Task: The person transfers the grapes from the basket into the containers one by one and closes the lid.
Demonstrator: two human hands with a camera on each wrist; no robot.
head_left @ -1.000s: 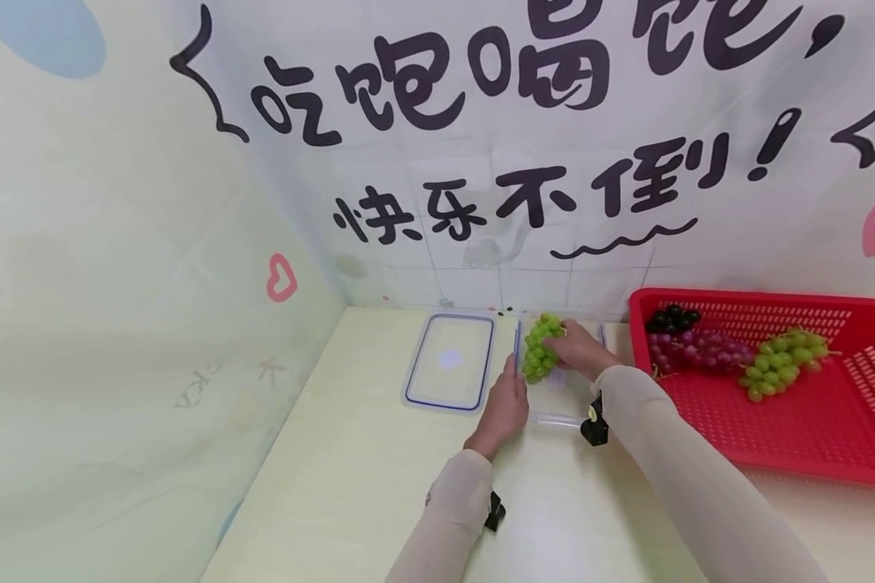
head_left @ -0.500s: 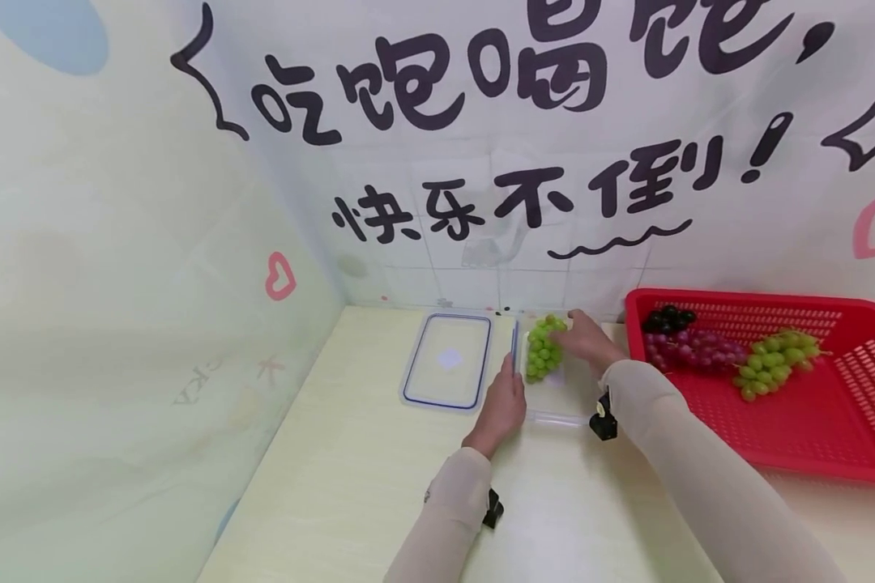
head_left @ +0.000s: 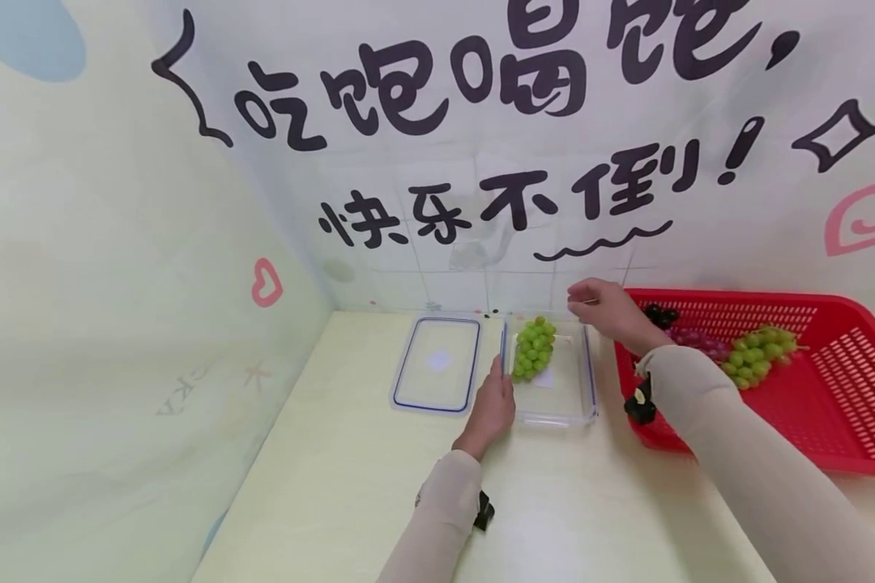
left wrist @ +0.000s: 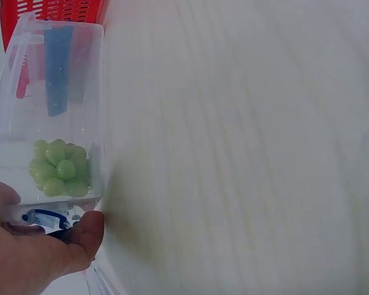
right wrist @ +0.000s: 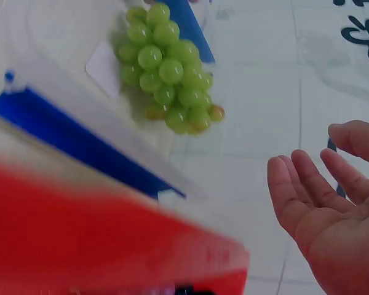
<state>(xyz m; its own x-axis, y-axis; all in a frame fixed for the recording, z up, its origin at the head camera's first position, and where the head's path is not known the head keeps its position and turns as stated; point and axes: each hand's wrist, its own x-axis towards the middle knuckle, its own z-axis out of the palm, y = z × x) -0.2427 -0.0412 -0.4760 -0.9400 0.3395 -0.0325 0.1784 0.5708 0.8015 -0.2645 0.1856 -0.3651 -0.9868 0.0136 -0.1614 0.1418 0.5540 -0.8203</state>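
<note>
A bunch of green grapes (head_left: 534,350) lies along the left side inside a clear plastic food container (head_left: 554,420) with blue clips. My left hand (head_left: 490,411) holds the container's left side; in the left wrist view its thumb and fingers (left wrist: 89,232) pinch around the clip there. My right hand (head_left: 612,312) hangs above the gap between container and red basket, holding nothing, and in the right wrist view its fingers (right wrist: 317,181) are spread and slightly bent. The grapes (right wrist: 169,70) are apart from that hand.
A clear lid with a blue seal (head_left: 437,364) lies flat left of the container. On the right stands a red basket (head_left: 795,429) with green grapes (head_left: 761,355), purple grapes (head_left: 700,343) and black grapes (head_left: 659,314). A printed wall covering (head_left: 408,275) rises behind the table.
My right hand has let go of the green grapes and moved right and up towards the basket. The grapes now rest in the container; my left hand keeps its hold on the side.
</note>
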